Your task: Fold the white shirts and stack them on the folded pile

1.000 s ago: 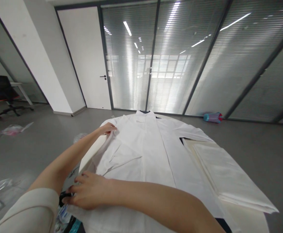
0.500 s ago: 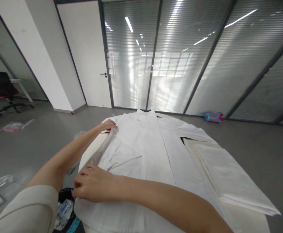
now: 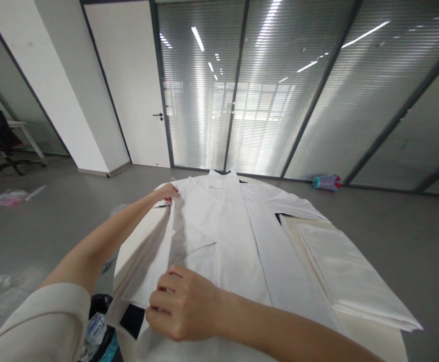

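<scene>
A white shirt (image 3: pixel 238 241) lies spread over a cream-coloured table (image 3: pixel 138 236), its collar pointing away from me. Near the armpit on the shirt's left side, my left hand (image 3: pixel 167 193) is closed on the fabric. My right hand (image 3: pixel 187 304) grips the lower part of the same side edge, holding it up and inward. Beneath the raised front panel, the back layer and a dark patch (image 3: pixel 133 320) show. The shirt's right sleeve (image 3: pixel 298 205) reaches out over the table. Part of the left sleeve is hidden behind my left hand.
Folded white cloth (image 3: pixel 355 271) lies on the table's right side, one corner overhanging. A bag of packets (image 3: pixel 98 329) sits below the table's left edge. Plastic wrappers (image 3: pixel 13 197) lie on the floor at left. A blue-and-red cylindrical item (image 3: pixel 327 182) rests by the glass wall.
My right hand has moved right, drawing the shirt's lower side edge inward and lifting it, which uncovers the layer below. My left hand stays at the armpit. The view has shifted slightly.
</scene>
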Demonstrator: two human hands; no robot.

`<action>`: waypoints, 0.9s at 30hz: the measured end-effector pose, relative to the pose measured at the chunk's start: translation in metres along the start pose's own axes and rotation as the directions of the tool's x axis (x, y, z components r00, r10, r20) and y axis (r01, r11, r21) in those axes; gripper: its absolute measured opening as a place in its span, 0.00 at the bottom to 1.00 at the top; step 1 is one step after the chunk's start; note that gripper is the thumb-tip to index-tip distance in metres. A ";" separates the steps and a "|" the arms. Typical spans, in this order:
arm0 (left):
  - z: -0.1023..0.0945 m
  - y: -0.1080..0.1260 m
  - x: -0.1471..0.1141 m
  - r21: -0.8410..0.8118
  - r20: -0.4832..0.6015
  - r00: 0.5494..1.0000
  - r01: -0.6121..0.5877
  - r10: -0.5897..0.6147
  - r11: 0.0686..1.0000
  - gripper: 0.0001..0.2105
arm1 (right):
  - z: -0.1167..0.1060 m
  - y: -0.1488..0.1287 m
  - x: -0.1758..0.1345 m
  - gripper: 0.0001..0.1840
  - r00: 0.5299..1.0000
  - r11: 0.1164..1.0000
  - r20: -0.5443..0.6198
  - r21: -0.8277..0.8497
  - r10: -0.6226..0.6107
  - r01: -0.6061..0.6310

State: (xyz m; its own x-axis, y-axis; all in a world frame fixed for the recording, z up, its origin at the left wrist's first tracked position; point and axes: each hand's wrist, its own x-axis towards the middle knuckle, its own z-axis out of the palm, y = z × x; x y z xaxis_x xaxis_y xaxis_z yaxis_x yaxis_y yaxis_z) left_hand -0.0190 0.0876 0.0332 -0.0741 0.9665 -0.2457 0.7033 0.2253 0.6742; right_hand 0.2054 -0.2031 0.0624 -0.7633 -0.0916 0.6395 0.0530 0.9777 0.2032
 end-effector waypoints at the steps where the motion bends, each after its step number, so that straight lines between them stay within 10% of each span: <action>1: 0.001 0.004 -0.001 -0.005 -0.003 1.000 -0.009 0.009 1.000 0.10 | -0.008 -0.004 -0.005 0.13 1.000 1.000 0.026 -0.005 0.017 -0.017; 7: 0.029 0.041 0.000 -0.012 -0.039 0.998 -0.059 0.059 0.998 0.08 | -0.027 -0.026 -0.053 0.08 0.979 0.990 0.147 -0.016 0.141 -0.140; 27: 0.123 0.092 0.033 0.334 -0.258 0.916 -0.213 0.307 0.918 0.08 | 0.063 -0.049 -0.108 0.20 0.961 0.963 0.193 0.150 0.196 -0.226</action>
State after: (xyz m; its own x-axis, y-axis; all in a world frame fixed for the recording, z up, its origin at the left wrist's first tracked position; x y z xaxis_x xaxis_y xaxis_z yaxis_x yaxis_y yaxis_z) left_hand 0.1306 0.1248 0.0016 -0.0345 0.9863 0.1614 0.8977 -0.0404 0.4387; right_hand 0.2450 -0.2290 -0.0629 -0.8479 0.1400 0.5113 0.1273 0.9901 -0.0599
